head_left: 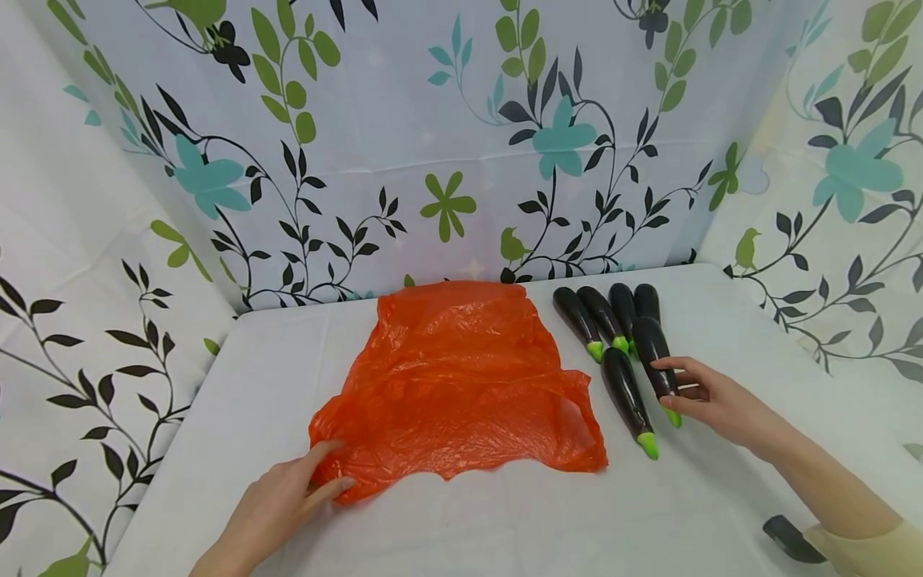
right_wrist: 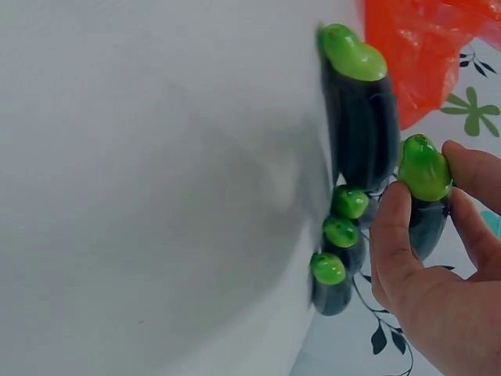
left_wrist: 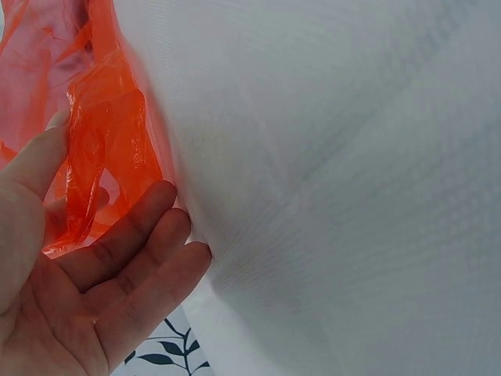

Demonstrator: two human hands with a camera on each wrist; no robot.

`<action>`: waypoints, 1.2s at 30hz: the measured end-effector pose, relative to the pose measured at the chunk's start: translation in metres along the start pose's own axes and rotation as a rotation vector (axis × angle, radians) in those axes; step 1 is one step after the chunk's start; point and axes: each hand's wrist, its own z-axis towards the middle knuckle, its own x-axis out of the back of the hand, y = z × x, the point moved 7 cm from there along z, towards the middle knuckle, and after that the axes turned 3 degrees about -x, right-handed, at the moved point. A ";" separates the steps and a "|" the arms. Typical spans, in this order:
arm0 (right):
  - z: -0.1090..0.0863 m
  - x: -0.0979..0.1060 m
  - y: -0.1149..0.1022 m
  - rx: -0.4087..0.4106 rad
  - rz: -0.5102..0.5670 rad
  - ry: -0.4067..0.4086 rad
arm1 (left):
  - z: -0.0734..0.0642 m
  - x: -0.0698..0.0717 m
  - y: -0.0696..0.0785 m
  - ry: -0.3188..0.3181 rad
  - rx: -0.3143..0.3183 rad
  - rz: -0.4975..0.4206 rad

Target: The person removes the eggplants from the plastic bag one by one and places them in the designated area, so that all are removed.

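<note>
An orange-red plastic bag [head_left: 461, 385] lies spread and wrinkled on the white table. At its near left corner, my left hand [head_left: 277, 497] pinches the thin plastic between thumb and index finger; the other fingers extend loosely beside the bag [left_wrist: 109, 133] in the left wrist view. To the right of the bag, my right hand [head_left: 721, 401] grips a toy-like dark eggplant [head_left: 651, 346] near its green stem end. Thumb and fingers stand on either side of that eggplant [right_wrist: 425, 176] in the right wrist view. Another eggplant [head_left: 626, 389] lies just left of the held one.
Several more eggplants, among them one eggplant [head_left: 577, 312] near the bag, lie together at the table's back right. White cloth covers the table [head_left: 505, 521]. Leaf-patterned curtains [head_left: 461, 144] stand behind and at both sides. A dark strap-like piece [head_left: 792, 538] is by the right wrist.
</note>
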 end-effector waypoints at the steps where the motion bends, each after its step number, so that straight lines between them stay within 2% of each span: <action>1: 0.000 -0.001 0.003 -0.007 -0.003 -0.010 | 0.000 0.000 0.000 0.000 -0.001 0.001; 7: -0.002 -0.009 0.018 -0.027 -0.017 -0.065 | 0.000 0.001 0.002 0.000 -0.002 0.007; 12: -0.002 -0.013 0.022 -0.026 -0.035 -0.079 | 0.001 0.001 0.001 -0.002 -0.001 0.005; 20: -0.004 -0.018 0.022 -0.022 -0.057 -0.111 | 0.001 -0.001 0.000 -0.003 0.009 0.002; 31: -0.004 -0.020 0.020 0.030 -0.085 -0.128 | 0.000 -0.001 0.000 -0.009 0.014 -0.002; 36: -0.003 -0.022 0.018 0.049 -0.105 -0.124 | -0.002 0.001 0.001 0.013 0.004 0.010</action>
